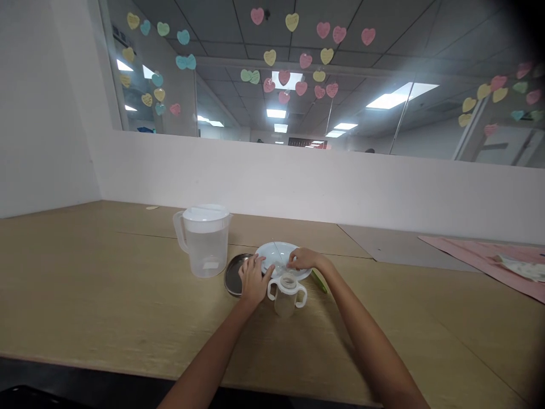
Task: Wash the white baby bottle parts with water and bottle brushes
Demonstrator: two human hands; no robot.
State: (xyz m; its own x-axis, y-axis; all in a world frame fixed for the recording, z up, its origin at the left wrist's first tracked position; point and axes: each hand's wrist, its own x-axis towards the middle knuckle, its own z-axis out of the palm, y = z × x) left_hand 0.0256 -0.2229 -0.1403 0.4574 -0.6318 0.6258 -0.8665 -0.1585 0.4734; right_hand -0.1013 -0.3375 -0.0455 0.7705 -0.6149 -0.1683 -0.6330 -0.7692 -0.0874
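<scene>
My left hand point(254, 279) reaches over the right edge of a dark metal tray point(234, 279), fingers apart, fingertips at the near left rim of a white plate point(272, 250). Over the plate's right side, my right hand point(303, 259) has its fingers bent together in a pinch. Whatever they hold is too small to make out. Small clear pieces point(279, 267) lie on the plate between the hands, with a thin pale line rising from them. Just in front stands an uncapped two-handled baby bottle point(285, 301), upright, its mouth open.
A lidded clear pitcher point(207, 244) holding water stands left of the tray. Something slim and green point(319, 281) lies right of the plate. At the far right, a pink cloth point(477, 258) lies near a grey mat point(395, 250). A wall with a window runs behind the table point(128, 307).
</scene>
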